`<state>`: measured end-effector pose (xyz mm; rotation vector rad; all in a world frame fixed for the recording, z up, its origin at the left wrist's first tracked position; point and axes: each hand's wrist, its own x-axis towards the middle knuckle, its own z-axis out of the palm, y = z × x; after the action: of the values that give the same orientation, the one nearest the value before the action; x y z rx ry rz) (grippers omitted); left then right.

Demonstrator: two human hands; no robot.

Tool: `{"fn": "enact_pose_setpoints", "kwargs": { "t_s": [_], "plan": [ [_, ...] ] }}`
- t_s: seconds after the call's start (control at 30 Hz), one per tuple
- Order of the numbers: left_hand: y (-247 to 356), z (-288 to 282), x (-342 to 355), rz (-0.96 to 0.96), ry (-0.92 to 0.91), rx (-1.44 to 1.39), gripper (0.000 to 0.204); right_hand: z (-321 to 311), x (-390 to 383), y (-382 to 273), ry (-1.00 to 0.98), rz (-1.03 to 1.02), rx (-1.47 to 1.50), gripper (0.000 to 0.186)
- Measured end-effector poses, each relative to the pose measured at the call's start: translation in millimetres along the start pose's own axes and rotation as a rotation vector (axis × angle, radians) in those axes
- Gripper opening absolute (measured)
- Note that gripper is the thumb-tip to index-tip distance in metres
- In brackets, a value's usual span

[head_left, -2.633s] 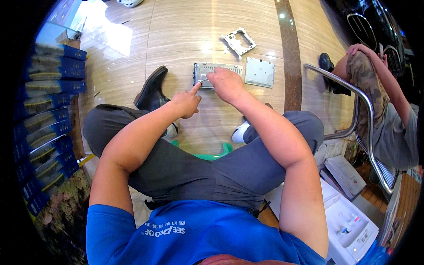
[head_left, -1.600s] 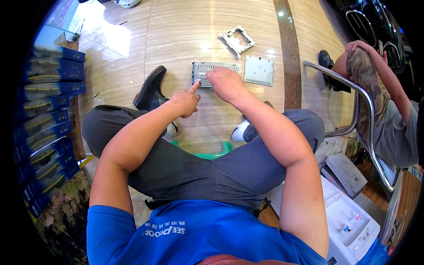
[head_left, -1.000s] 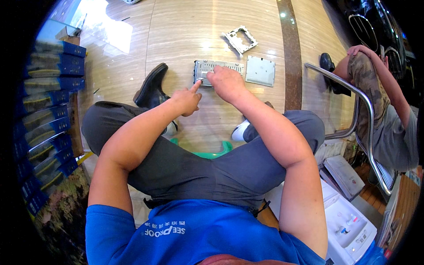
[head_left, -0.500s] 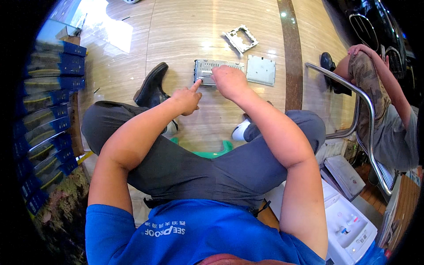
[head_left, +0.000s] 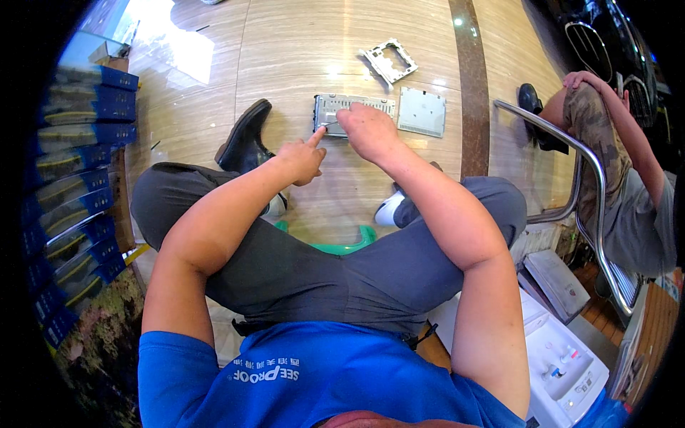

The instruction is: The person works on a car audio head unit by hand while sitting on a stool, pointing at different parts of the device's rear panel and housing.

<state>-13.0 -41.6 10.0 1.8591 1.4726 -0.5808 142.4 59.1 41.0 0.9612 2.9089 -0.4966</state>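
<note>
A flat silver metal device with slotted vents lies on the tiled floor in front of my feet. My left hand has its index finger stretched out, the tip at the near left corner of the device. Nothing shows in that hand. Over the device's middle, my right hand is closed around a thin, dark rod-like tool. The tool's shaft slants toward my left fingertip; its handle is hidden in my fist. Beside the device on the right lies a flat metal cover plate with small slots along its near edge.
Beyond the plate lies a white open frame. Blue boxes are stacked at the left. On the right, a bent chrome rail stands before a seated person. A white water dispenser is near my right elbow.
My right hand has shifted slightly to the left over the device. My left hand stays in the same place.
</note>
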Motion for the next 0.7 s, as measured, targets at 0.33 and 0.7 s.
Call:
{"fn": "enact_pose_setpoints", "kwargs": {
  "t_s": [0.33,0.7],
  "plan": [
    [0,0,-1,0.000,0.024,-0.017,0.057,-10,-1,-8,-0.062,-0.042,-0.088,0.014],
    [-1,6,0,-0.013,0.014,-0.016,0.056,-4,-3,-10,-0.005,-0.095,-0.108,0.012]
  ]
}}
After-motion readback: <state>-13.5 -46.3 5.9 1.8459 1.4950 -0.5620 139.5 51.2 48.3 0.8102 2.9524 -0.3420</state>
